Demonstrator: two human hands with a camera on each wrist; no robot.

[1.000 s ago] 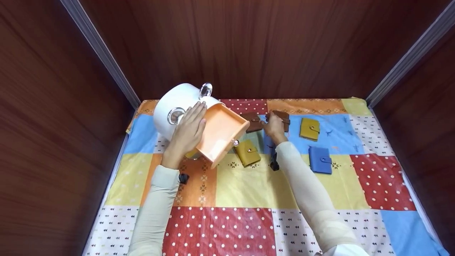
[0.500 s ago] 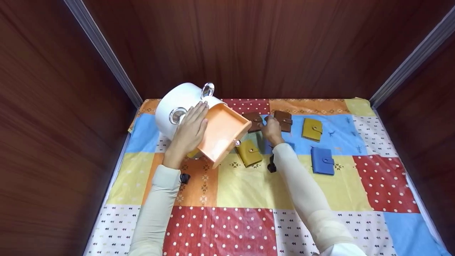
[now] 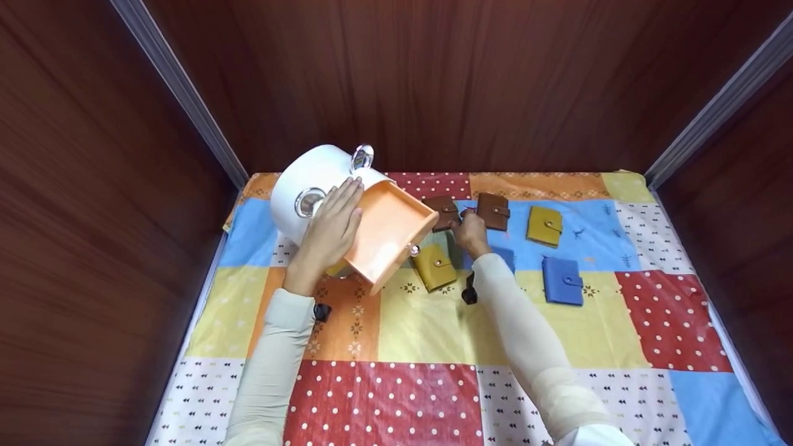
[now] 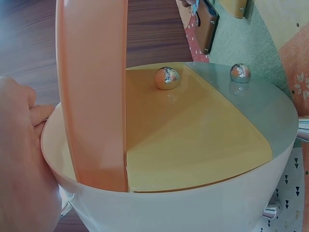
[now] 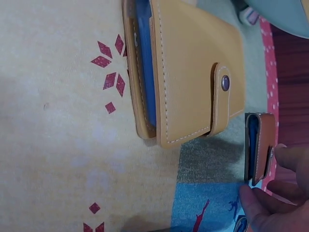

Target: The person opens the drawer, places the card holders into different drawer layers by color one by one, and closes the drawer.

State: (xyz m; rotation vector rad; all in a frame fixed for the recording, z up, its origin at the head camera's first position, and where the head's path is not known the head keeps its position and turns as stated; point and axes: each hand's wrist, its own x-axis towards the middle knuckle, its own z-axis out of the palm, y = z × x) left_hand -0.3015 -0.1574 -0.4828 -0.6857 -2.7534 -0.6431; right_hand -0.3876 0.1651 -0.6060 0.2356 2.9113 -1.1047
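The white round box stands tilted at the table's far left, its orange drawer pulled open; the left hand lies flat-fingered on it and should keep it steady. The right hand's grip curls at a brown wallet beside the drawer; whether it pinches it I cannot tell. A firm edge pinch seems best.

Head cam: high, looks fwd/down over whole patchwork cloth to far edge. Left wrist cam: v. close on white drawer box, facing far edge. Right wrist cam: close above cloth; shares brown wallet w/ both.
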